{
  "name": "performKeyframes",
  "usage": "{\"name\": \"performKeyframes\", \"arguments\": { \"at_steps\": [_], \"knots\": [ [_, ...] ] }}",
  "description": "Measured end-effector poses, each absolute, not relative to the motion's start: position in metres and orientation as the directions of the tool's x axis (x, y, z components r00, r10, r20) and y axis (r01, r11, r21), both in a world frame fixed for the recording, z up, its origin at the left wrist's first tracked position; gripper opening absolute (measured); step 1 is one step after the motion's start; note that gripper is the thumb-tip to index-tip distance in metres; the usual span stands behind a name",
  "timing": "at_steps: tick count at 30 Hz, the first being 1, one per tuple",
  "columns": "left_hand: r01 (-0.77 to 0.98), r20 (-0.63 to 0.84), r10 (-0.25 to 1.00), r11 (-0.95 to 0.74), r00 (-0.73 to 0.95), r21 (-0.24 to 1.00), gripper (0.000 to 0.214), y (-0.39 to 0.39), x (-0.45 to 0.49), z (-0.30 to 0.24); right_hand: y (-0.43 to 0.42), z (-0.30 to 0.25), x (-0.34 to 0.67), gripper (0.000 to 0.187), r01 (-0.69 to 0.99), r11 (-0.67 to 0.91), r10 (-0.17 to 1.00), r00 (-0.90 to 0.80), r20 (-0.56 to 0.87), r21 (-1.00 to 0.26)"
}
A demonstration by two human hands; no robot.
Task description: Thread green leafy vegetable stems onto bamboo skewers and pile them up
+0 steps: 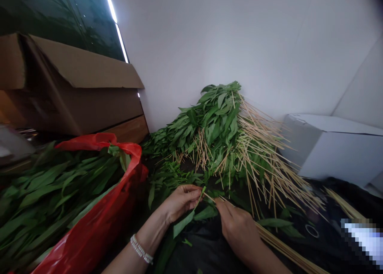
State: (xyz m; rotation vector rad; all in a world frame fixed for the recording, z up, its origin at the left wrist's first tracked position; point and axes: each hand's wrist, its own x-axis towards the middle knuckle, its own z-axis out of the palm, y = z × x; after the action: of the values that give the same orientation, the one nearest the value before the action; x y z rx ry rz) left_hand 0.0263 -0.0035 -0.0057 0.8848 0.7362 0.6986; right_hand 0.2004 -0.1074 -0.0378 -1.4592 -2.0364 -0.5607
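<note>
My left hand [184, 200] pinches the stem of a leafy green sprig [183, 225], whose leaves hang down beside the fingers. In my right hand [236, 226] a thin bamboo skewer [209, 197] is gripped, its tip against the sprig's stem by my left fingertips. A bundle of similar skewers [287, 246] runs out from under my right forearm; whether that hand also holds it I cannot tell. Beyond both hands rises a heap of green sprigs [215, 118], with many skewers [266, 154] sticking out of its right side.
To the left a red plastic bag [98, 222] is full of loose leafy stems [56, 190]. An opened cardboard box [80, 90] stands behind it. A white box [338, 146] is at the right by the wall. Black sheeting [203, 250] lies beneath my hands.
</note>
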Motion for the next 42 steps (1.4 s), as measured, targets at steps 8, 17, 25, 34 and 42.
{"name": "performKeyframes", "arguments": {
  "at_steps": [8,17,25,34,42],
  "knots": [
    [-0.177,-0.251,0.79,0.41,0.559,0.895,0.032,-0.011,0.033,-0.008,-0.107,-0.039,0.195,0.04,0.964,0.265,0.755,-0.215,0.62,0.012],
    [-0.221,-0.226,0.795,0.409,0.563,0.886,0.026,-0.007,0.031,-0.003,-0.101,-0.032,0.198,0.022,0.972,0.234,0.75,-0.181,0.637,0.0],
    [-0.217,-0.233,0.797,0.411,0.558,0.885,0.028,-0.009,0.031,-0.005,-0.104,-0.034,0.199,0.026,0.971,0.235,0.772,-0.161,0.615,-0.041],
    [-0.173,-0.221,0.796,0.376,0.564,0.91,0.029,-0.015,0.037,-0.008,-0.104,-0.031,0.194,0.033,0.984,0.175,0.872,-0.137,0.469,-0.037],
    [-0.051,0.048,0.972,-0.037,0.231,0.998,0.031,0.013,0.014,0.0,-0.103,-0.03,0.202,0.038,0.993,0.11,0.844,-0.113,0.524,0.036]
  ]
}}
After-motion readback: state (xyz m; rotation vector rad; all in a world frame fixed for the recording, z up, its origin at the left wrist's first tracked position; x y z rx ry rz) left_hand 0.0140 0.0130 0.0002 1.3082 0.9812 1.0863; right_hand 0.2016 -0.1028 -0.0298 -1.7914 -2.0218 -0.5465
